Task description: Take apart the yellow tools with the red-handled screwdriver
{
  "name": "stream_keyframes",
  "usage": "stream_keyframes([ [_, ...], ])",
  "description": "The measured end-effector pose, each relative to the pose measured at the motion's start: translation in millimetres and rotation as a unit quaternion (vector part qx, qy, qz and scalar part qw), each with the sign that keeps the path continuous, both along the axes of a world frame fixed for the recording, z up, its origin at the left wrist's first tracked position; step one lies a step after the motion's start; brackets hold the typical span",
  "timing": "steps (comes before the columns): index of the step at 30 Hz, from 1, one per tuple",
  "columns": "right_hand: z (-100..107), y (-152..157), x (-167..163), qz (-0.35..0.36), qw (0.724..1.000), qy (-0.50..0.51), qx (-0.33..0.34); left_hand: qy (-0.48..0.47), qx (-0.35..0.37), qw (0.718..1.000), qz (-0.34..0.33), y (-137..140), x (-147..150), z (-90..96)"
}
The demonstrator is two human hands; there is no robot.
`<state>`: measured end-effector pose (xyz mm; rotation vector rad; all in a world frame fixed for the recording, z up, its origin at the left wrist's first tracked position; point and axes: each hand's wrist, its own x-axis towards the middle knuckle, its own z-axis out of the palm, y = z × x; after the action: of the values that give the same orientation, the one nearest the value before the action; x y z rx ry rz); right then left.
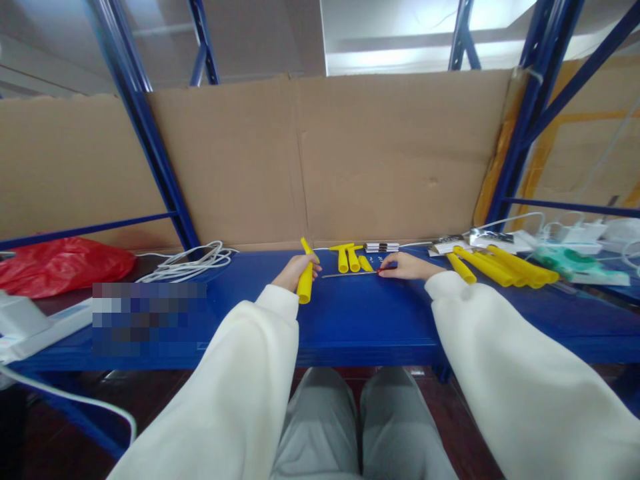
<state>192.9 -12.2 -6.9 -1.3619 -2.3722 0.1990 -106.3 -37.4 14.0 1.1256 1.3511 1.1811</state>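
My left hand [296,272] is closed around a yellow tapered plastic tube [305,291], its wide end towards me and tilted slightly. My right hand [407,266] grips the red-and-black handle of a screwdriver [345,275], whose long thin shaft points left, close above or on the blue table [367,320]. Behind the shaft lie two yellow T-shaped pieces [343,260] and a small yellow curved piece [365,265]. Tiny metal bits [371,259], perhaps screws, are beside them. A black-and-white stack [381,247] sits at the back.
Several yellow tubes [505,267] lie on the right, near white plugs and cables [583,230] and a green-and-white object [575,263]. Coiled white cable [197,261] and a red plastic bag [70,265] are on the left. Cardboard [390,160] and blue posts [163,160] stand behind.
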Motion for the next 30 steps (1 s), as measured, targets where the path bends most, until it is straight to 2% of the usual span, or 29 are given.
stream_keyframes([
  [8,-6.2,4.8,-3.2,0.001,0.999,-0.037,-0.020,0.038,-0.001,0.999,0.016,-3.1,5.5,1.0],
  [12,-7.6,3.6,-8.7,-0.022,0.998,-0.054,-0.004,0.059,-0.011,0.998,0.013,-4.4,5.1,2.3],
  [18,-8.9,2.9,-7.9,-0.015,0.999,-0.030,0.025,0.100,-0.043,0.994,0.007,-3.2,2.6,2.5],
  [26,-5.1,-1.8,-8.1,-0.022,0.996,0.024,0.077,0.077,-0.012,0.997,-0.029,1.1,1.4,-3.1],
  [30,-3.3,-4.0,-8.6,-0.034,0.996,0.018,0.085,0.096,-0.014,0.995,-0.039,0.4,2.0,-4.4],
])
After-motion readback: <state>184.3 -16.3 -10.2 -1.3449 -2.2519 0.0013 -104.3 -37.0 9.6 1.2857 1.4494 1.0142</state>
